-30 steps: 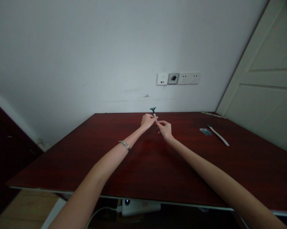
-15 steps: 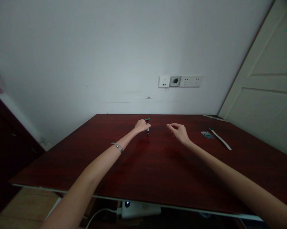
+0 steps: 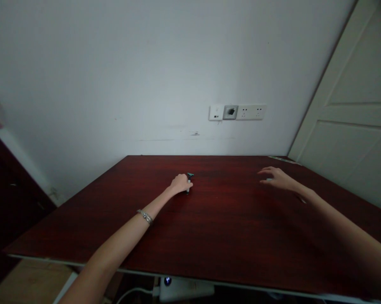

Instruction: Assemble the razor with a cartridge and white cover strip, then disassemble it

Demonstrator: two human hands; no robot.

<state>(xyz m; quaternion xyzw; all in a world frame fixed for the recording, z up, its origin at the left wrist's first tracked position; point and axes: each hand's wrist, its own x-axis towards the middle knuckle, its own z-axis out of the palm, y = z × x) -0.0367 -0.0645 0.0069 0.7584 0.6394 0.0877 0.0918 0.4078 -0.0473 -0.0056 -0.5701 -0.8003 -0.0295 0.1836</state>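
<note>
My left hand point(image 3: 179, 184) is wrapped around the handle of a razor point(image 3: 189, 181), low over the middle of the dark red table point(image 3: 209, 236). The razor's head points up and away, and its handle end shows below the fingers. Over on the right, my right hand point(image 3: 278, 179) holds nothing, with thumb and fingers apart. It covers most of a small, shiny packet point(image 3: 268, 180) and a thin white strip, of which only the near end point(image 3: 302, 199) shows.
A flat strip point(image 3: 284, 160) lies along the table's back right corner. Behind the table is a white wall with sockets point(image 3: 237, 112); a pale door point(image 3: 351, 109) stands at the right. Under the front edge sits a white box point(image 3: 187, 290) with a cable.
My right hand has moved right, away from the razor, and its fingers have spread over the packet and white strip. My left hand has lowered the razor, bringing it slightly nearer and leftward.
</note>
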